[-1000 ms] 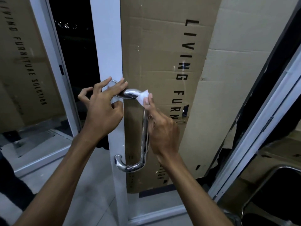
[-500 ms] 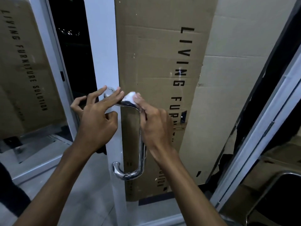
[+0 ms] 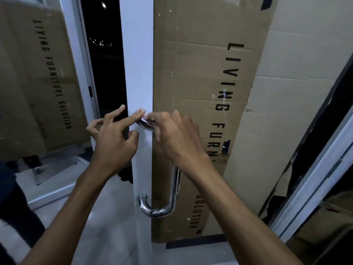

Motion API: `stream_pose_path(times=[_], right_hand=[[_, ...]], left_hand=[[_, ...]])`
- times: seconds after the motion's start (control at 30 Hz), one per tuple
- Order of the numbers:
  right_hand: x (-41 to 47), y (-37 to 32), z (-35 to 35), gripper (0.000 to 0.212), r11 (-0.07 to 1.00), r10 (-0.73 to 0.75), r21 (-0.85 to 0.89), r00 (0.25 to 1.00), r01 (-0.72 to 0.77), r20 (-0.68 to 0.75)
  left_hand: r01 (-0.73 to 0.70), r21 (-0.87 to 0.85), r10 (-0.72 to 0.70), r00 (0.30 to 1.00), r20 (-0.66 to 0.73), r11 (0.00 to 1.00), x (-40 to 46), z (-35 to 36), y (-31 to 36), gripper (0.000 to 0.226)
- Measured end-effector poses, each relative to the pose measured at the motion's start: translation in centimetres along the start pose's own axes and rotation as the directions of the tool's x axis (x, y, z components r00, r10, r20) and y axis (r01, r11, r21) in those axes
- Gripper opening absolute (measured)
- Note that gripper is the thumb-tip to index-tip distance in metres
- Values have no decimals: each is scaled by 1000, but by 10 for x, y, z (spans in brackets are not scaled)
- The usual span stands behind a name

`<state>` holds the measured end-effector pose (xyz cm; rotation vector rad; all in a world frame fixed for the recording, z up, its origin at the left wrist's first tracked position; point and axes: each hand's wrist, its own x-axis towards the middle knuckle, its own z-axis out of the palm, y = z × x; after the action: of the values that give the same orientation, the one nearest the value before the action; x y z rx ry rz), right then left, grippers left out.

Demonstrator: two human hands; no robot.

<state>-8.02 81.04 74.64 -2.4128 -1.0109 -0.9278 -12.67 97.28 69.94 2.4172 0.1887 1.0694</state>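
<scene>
Since a second ago the right hand (image 3: 175,134) has slid its white scrap (image 3: 144,115) left along the top bend of the door handle (image 3: 172,190), right up to the white door frame (image 3: 137,64). Head view: its grip is pinched on that scrap at the handle's 12 o'clock end. The left hand (image 3: 114,142) comes in from 8 o'clock, grip loose, one straight finger pressing there. Chrome below looks bare, so I'd guess nearly done, just this last bit left.
</scene>
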Motion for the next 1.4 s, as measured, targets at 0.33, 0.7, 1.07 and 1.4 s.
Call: stream_pose_path(times=[0.33,0.7,1.07,1.4], right_hand=[[26,-6,-4,21,992,-48,-117,998,53,41],[32,-24,-5,22,986,-13,-163,996,28,93],[27,-15,-1,25,989,1,-145,995,14,100],[-17,-4,-2,26,994,-39,-103,993,28,-107]], left_hand=[[-89,115,89,996,2,989,4,-6,-4,61],[-86,127,86,996,3,988,2,-17,-11,56],[-88,101,88,996,3,991,8,-7,-12,58],[-140,144,152,986,-72,980,-9,-9,0,53]])
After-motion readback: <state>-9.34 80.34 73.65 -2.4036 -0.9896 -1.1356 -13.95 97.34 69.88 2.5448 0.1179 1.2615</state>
